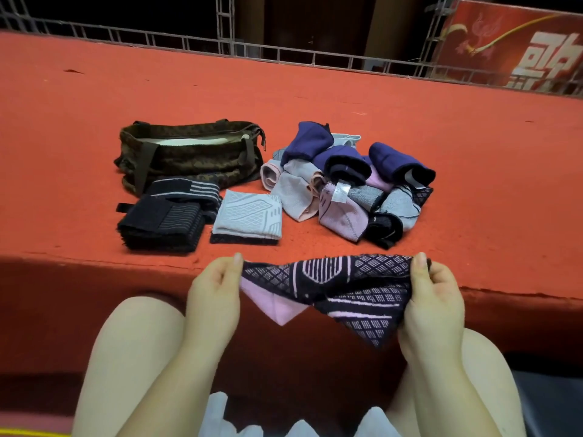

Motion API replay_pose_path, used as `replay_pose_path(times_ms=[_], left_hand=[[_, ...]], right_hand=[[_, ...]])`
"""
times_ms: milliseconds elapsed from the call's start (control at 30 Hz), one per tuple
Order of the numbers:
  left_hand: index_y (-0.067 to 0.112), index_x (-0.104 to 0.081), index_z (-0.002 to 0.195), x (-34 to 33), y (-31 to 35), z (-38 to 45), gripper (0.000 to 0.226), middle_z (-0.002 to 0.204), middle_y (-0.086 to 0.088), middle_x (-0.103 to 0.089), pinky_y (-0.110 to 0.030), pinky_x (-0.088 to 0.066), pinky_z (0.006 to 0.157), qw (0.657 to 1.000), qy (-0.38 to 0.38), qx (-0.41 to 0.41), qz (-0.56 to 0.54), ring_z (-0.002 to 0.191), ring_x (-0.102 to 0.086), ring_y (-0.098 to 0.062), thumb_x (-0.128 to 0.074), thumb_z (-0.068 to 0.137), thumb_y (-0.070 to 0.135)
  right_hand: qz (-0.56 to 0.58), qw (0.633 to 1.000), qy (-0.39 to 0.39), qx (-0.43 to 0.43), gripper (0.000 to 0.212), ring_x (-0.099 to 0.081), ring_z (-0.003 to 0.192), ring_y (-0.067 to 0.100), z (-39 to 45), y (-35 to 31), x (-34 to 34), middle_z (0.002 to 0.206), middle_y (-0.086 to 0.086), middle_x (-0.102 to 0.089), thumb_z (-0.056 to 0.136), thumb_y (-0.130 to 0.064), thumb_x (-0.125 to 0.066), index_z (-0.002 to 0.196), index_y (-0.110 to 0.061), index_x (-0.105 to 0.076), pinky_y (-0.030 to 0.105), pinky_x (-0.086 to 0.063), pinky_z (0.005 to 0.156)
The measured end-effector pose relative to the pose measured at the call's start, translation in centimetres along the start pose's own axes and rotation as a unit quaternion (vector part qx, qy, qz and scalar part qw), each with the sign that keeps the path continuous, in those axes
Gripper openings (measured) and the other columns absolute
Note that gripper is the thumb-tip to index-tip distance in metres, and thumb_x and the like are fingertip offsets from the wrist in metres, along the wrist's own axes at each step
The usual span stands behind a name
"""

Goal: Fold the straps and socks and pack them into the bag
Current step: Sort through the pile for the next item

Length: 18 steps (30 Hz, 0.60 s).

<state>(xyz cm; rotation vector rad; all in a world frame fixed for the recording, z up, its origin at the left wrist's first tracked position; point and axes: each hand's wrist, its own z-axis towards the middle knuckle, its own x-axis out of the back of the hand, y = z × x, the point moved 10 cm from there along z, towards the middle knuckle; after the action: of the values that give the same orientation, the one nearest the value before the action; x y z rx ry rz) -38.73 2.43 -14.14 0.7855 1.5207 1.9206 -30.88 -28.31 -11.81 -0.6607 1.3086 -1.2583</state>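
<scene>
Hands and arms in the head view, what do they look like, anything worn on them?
Both are bare: the left hand and right hand show no gloves, rings, watch or bands, and no sleeves on the forearms. Fingers have short, unpainted nails.

Indoor stage or event venue, raised platform covered in red carpet [315,89], metal truss framing [225,23] along its far edge, red printed banner [517,42] with white characters, dark unlit backdrop behind

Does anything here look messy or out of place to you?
Only the loose heap of socks right of the bag: tumbled over one another, unlike the neat folded stacks in front of the bag. The sock held between both hands hangs twisted, one corner drooping.
</scene>
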Motion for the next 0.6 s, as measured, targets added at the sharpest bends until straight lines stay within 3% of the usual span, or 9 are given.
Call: replay_pose_path(times_ms=[100, 200, 300, 367, 467, 600], left_hand=[[0.040, -0.063, 0.094, -1.9, 2.4, -1.2, 0.033, 0.098, 0.022, -0.066, -0.021, -0.043, 0.086, 0.986, -0.088, -0.092, 0.104, 0.095, -0.059, 0.002, -0.041, 0.081, 0.062], [0.057, -0.053, 0.114, -5.6, 4.5, -3.5, 0.041, 0.119, 0.026, -0.059, -0.008, -0.038, 0.093, 0.952, -0.241, -0.146, 0.116, 0.114, -0.050, 0.010, -0.049, 0.074, 0.065], [0.050, -0.054, 0.117, -8.7, 4.6, -6.0, 0.045, 0.115, 0.024, -0.063, -0.022, -0.047, 0.095, 0.912, -0.376, -0.136, 0.094, 0.110, -0.056, 0.006, -0.065, 0.073, 0.055], [0.041, -0.058, 0.110, -9.1, 4.5, -6.6, 0.034, 0.104, 0.023, -0.068, -0.033, -0.050, 0.091, 0.901, -0.390, -0.147, 0.124, 0.098, -0.062, 0.004, -0.070, 0.078, 0.042], [0.039, -0.058, 0.105, -8.5, 3.5, -6.0, 0.024, 0.095, 0.021, -0.068, -0.033, -0.051, 0.084, 0.899, -0.374, -0.148, 0.176, 0.088, -0.063, 0.002, -0.067, 0.084, 0.031], [0.037, -0.062, 0.096, -7.8, 2.2, -5.1, 0.016, 0.090, 0.020, -0.068, -0.032, -0.050, 0.082, 0.895, -0.372, -0.140, 0.201, 0.087, -0.063, 0.002, -0.063, 0.086, 0.025]], right_hand=[[-0.010, 0.995, -0.095, 0.003, 0.014, -0.056, 0.056, 0.008, -0.7, -1.3, -2.4, 0.059, -0.006, -0.062, 0.081, -0.031, -0.056, 0.077, -0.018, -0.058, 0.020, -0.049, 0.057], [-0.042, 0.982, -0.182, 0.027, 0.014, -0.060, 0.060, 0.013, -1.6, -2.1, -4.6, 0.062, -0.002, -0.065, 0.077, -0.041, -0.065, 0.073, -0.027, -0.067, 0.024, -0.051, 0.059], [-0.051, 0.978, -0.201, 0.014, 0.025, -0.062, 0.065, 0.022, -2.6, -2.2, -5.6, 0.068, 0.007, -0.066, 0.075, -0.053, -0.070, 0.076, -0.028, -0.068, 0.032, -0.052, 0.063], [-0.027, 0.984, -0.178, 0.009, 0.016, -0.060, 0.063, 0.021, -2.7, -2.4, -5.4, 0.066, 0.005, -0.065, 0.079, -0.041, -0.068, 0.073, -0.027, -0.067, 0.031, -0.051, 0.061], [-0.013, 0.991, -0.129, 0.013, 0.013, -0.057, 0.058, 0.012, -2.2, -2.5, -4.1, 0.060, -0.003, -0.062, 0.077, -0.035, -0.061, 0.072, -0.024, -0.066, 0.022, -0.049, 0.056], [-0.017, 0.998, -0.052, 0.016, 0.017, -0.054, 0.063, 0.015, -1.4, -2.6, -1.9, 0.062, -0.004, -0.060, 0.085, -0.038, -0.063, 0.077, -0.023, -0.063, 0.027, -0.046, 0.061]])
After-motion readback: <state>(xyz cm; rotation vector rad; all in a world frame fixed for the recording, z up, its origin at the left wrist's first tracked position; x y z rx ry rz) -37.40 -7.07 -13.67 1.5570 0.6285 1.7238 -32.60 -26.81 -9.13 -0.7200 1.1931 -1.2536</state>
